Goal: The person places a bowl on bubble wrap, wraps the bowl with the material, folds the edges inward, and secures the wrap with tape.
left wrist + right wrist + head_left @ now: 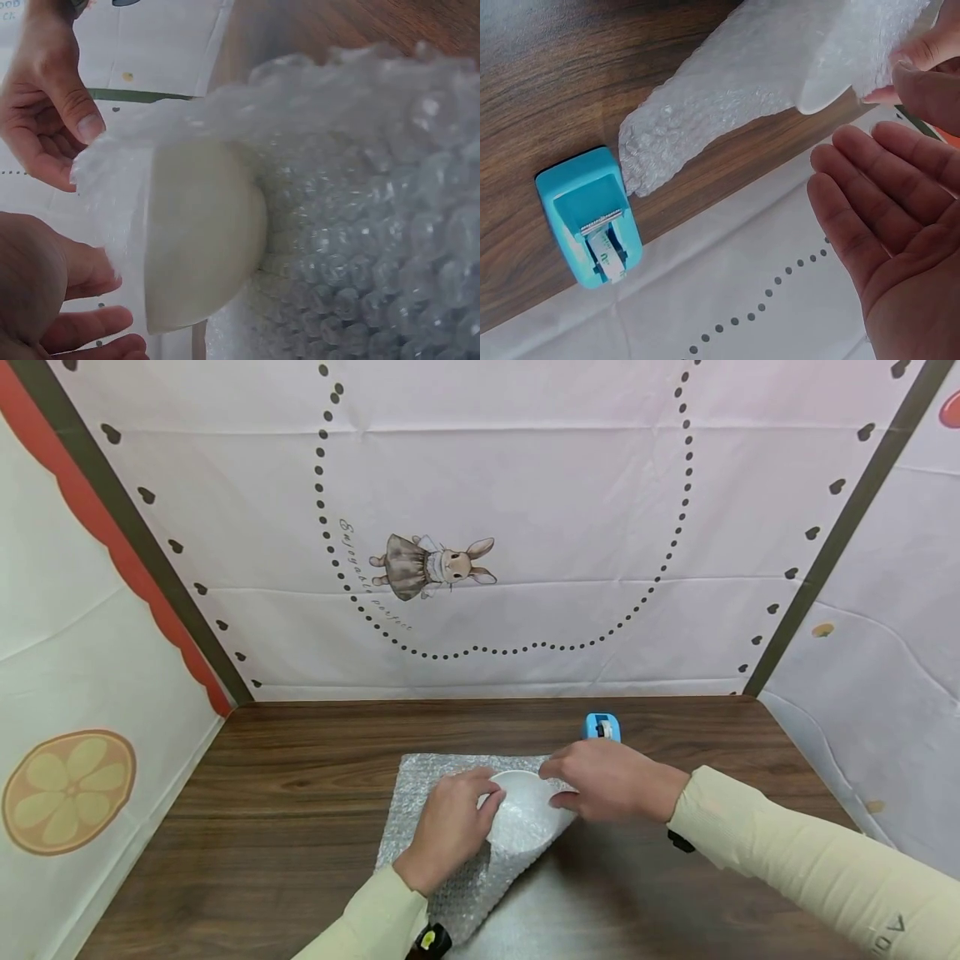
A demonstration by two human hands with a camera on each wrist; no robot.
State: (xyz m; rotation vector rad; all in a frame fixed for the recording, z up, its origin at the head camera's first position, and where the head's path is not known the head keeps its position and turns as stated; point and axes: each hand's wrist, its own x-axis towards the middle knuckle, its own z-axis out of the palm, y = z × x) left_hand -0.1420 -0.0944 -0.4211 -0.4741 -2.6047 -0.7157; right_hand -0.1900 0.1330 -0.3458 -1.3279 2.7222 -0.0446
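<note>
A white bowl [521, 814] lies tipped on its side within a sheet of bubble wrap [420, 793]. One flap of the wrap is drawn over the bowl's mouth, and its round rim shows at the far side. With thumb and fingertips, my left hand [450, 827] pinches the wrap's edge near the rim. My right hand [611, 779] is at the opposite side of the rim. Its fingers [851, 217] are extended and spread from the thumb, and the left wrist view shows its thumb tip right at the wrap's edge.
A blue tape dispenser [602, 726] with a roll of tape stands behind my right hand, close to a corner of the wrap. The dark wooden table [300, 785] meets a printed white cloth [570, 527] at its back edge. Cloth panels also flank both sides.
</note>
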